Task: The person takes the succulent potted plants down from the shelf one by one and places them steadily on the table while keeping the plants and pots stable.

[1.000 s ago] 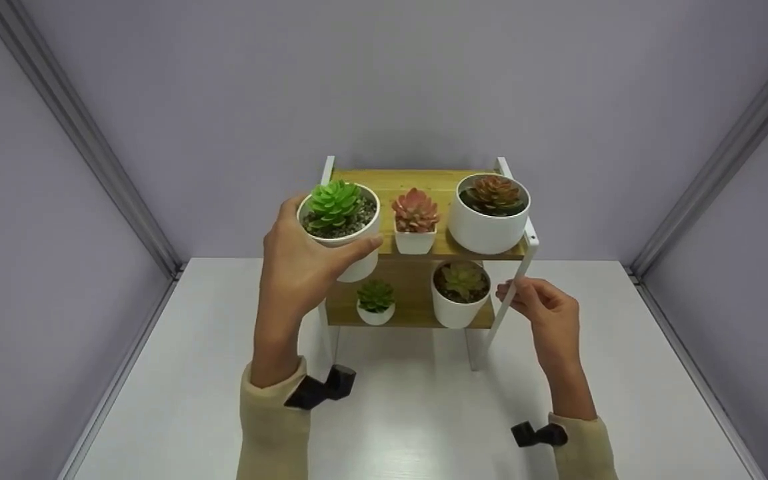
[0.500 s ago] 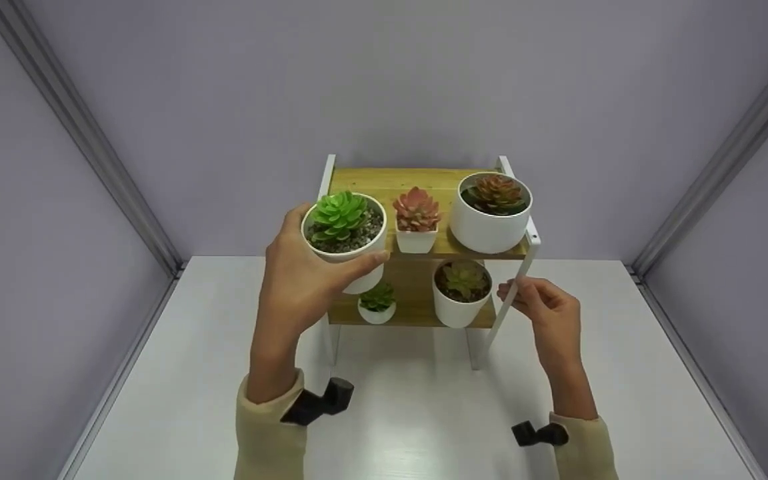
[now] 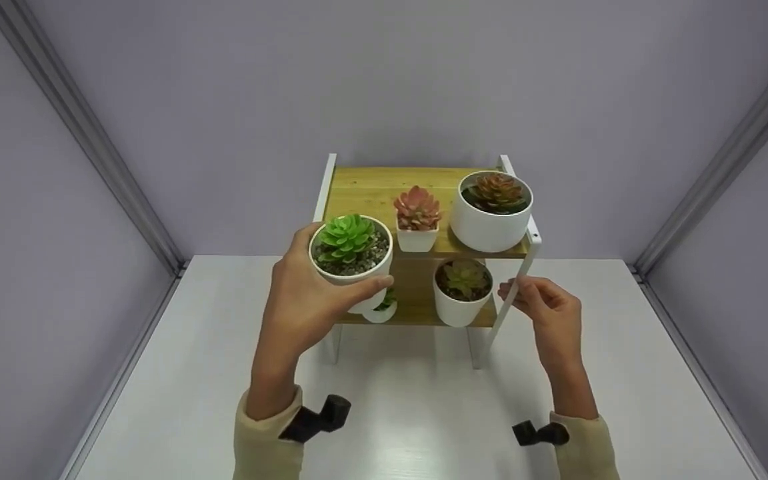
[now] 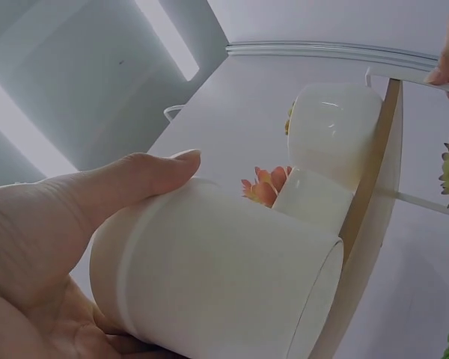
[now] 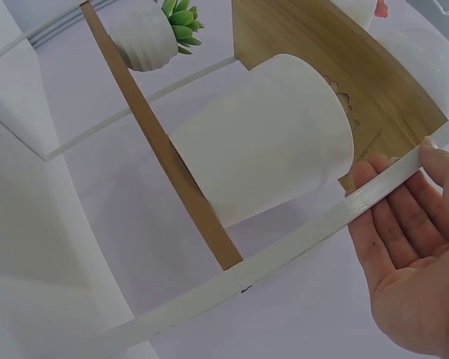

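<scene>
And the left hand (image 3: 305,293) wraps its fingers round the bright-green potted succulent (image 3: 353,248), likely light, rigid, slick, best held mid-wall; the right hand (image 3: 551,310) grips the white frame (image 5: 299,239).

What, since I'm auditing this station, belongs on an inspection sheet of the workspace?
Surface: white tabletop bearing a two-shelf plant stand.
Job's things: green succulent in a white pot, held at the stand's left front, contact with the stand unclear; pink succulent and brown succulent on the upper shelf; yellow-green succulent and partly hidden small succulent on the lower shelf.
Clutter: nothing seen.
Hands: left hand grips the white pot; right hand holds the stand's right front leg.
Cables: nothing seen.
Surroundings: lilac-grey walls, metal corner rails; ceiling light strips in the left wrist view.
</scene>
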Tool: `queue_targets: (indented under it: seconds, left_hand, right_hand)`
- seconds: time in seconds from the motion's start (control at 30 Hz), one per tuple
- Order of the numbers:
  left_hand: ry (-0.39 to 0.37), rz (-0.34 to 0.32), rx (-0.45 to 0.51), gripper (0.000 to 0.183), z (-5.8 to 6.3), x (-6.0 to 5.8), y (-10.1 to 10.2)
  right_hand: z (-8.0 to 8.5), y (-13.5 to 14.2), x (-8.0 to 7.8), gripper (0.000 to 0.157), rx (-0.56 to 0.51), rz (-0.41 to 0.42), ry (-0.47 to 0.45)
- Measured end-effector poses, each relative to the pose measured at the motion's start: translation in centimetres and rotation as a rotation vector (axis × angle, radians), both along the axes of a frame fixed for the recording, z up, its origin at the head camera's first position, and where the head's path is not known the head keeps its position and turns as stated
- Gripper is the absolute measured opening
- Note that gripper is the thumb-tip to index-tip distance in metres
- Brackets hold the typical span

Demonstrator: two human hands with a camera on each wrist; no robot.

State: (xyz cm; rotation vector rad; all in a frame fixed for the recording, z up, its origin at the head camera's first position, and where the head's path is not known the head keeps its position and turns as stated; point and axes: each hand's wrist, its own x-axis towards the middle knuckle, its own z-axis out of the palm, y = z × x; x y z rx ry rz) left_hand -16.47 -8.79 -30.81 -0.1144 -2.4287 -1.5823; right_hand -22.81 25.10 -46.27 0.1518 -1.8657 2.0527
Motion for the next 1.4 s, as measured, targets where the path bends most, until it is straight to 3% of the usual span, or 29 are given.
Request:
queue_targets:
  seconds: [0.6, 0.83, 1.4]
  left_hand:
    - [-0.012, -0.063, -0.003, 0.104, -2.6, 0.6, -0.7]
    - [-0.046, -0.05, -0.007, 0.104, -4.1, 1.0, -1.6]
    - [-0.069, -0.053, -0.02, 0.104, -5.9, 1.4, -2.2]
  right_hand:
    - [0.0, 0.0, 0.1, 0.035, 0.037, -0.038, -0.033]
    - [0.0, 0.0, 0.1, 0.032, 0.025, -0.033, -0.034]
    - [-0.1, 0.1, 0.1, 0.028, 0.002, -0.015, -0.012]
